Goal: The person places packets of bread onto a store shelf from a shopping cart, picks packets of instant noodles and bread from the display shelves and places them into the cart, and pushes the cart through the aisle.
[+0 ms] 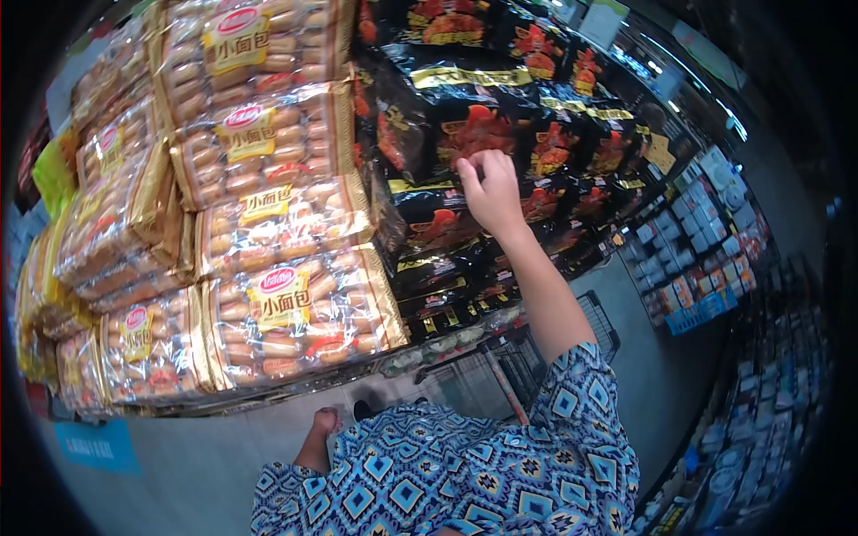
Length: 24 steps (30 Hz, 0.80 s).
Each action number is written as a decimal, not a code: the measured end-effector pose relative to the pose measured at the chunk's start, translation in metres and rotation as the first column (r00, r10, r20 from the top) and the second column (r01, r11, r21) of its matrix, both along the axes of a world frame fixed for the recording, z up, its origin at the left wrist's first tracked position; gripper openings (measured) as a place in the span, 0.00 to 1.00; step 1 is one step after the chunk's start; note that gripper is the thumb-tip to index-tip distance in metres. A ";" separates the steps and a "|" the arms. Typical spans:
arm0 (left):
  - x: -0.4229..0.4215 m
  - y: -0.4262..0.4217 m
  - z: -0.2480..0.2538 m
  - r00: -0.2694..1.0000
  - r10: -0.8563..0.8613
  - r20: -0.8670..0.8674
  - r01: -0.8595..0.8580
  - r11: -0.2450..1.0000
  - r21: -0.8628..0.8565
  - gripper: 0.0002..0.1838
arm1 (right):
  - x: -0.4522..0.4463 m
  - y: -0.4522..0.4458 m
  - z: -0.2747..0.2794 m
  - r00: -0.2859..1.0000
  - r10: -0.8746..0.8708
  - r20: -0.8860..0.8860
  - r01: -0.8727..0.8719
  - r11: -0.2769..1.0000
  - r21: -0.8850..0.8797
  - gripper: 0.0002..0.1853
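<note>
My right hand (492, 189) reaches up to a glossy black food package (460, 107) printted with a red and orange picture. Its fingers are curled at the lower front of that package, the thumb on the left. The fingertips are hidden, and I cannot tell whether they grip the wrapping. Low at my side hangs my left hand (328, 420), small in view, with its fingers curled in and nothing seen in it. Clear, gold-edged packs of small bread rolls (286, 304) are piled left of the black packages.
More black packages (554, 147) are stacked to the right. A dark wire shopping cart (509, 371) stands beside me, partly behind my right arm. Shelves of small goods (697, 223) with a blue basket (702, 311) lie farther right. A blue floor sign (98, 445) is at lower left.
</note>
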<state>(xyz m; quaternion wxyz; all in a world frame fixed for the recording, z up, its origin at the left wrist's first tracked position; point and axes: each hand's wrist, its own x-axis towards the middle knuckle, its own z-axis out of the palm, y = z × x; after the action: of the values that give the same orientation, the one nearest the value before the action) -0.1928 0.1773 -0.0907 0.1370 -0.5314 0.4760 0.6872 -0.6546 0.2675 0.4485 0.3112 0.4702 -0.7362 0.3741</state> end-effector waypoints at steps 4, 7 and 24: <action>-0.002 -0.002 0.014 0.998 -0.048 0.042 0.049 0.998 -0.042 0.15 | 0.012 0.003 0.012 0.998 -0.002 0.057 0.000 0.999 0.033 0.09; 0.000 -0.001 0.017 0.999 -0.037 0.039 0.038 0.998 -0.046 0.16 | 0.053 0.000 0.027 0.972 0.165 -0.168 -0.159 0.986 0.045 0.09; 0.011 -0.013 -0.002 0.935 -0.337 -0.112 0.301 0.919 -0.256 0.08 | 0.042 -0.061 0.019 0.793 0.098 -0.602 0.115 0.945 0.305 0.16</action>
<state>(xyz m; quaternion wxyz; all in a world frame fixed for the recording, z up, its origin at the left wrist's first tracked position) -0.1816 0.1642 -0.0931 0.1465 -0.4042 0.6434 0.6334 -0.6127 0.2066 0.4676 0.4511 0.6070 -0.6500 0.0742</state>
